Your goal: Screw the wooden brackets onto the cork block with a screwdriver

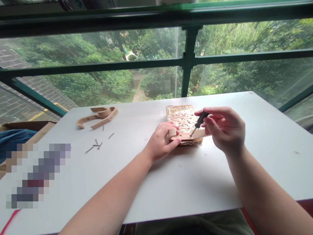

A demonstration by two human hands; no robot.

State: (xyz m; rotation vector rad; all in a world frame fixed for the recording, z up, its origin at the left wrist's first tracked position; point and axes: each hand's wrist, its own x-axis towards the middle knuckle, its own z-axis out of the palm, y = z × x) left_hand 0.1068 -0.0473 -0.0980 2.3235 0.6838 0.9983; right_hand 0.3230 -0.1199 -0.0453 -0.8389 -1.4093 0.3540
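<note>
My right hand point(223, 129) is closed on a black-handled screwdriver point(201, 120), held at a slant. Its tip meets a screw point(191, 135) in a wooden hook point(186, 136). The hook lies along the near edge of a block wrapped in shiny, pitted film point(182, 117). My left hand point(162, 138) grips the hook's curled left end, with the thumb along the near side and the fingers behind. Another hole or screw shows in the hook, just right of my left thumb. The hook's right end passes behind my right fingers.
More wooden hooks point(99, 117) lie at the far left of the white table point(146, 182), with several loose screws point(97, 144) in front of them. A cardboard box point(29, 125) stands off the left edge. Glass with a green frame point(187, 62) rises behind the table.
</note>
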